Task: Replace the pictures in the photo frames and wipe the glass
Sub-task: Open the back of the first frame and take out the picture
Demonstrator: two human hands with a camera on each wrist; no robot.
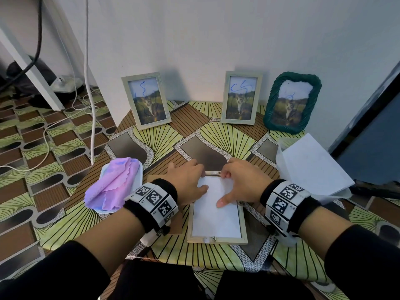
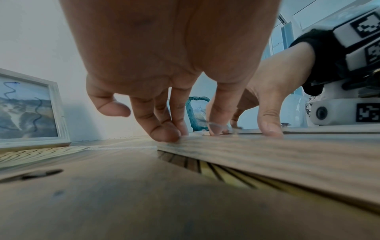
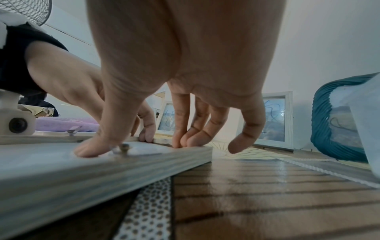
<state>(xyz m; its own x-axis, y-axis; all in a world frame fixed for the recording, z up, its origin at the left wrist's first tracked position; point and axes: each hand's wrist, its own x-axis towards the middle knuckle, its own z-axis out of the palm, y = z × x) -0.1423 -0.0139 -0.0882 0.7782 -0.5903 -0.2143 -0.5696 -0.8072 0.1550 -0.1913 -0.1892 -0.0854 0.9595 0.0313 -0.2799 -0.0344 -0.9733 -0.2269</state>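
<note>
6 o'clock, nearest: the pale wooden photo frame (image 1: pixel 216 240) lies face down on the desk (image 1: pixel 164 139), with a white paper sheet (image 1: pixel 215 219) seated inside. Left hand (image 1: pixel 186 180) and right hand (image 1: pixel 242 182), gripping nothing, press bent fingertips (image 3: pixel 179 142) on its 12 o'clock rail, thumbs on the sheet. Danger: a sliding thumb could crease or skew it. The frame looks light, thin-railed, likely skittish on the gloss.

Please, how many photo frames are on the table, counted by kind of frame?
standing light wooden frames: 2
face-down light wooden frame: 1
green woven frame: 1
Total: 4
</note>
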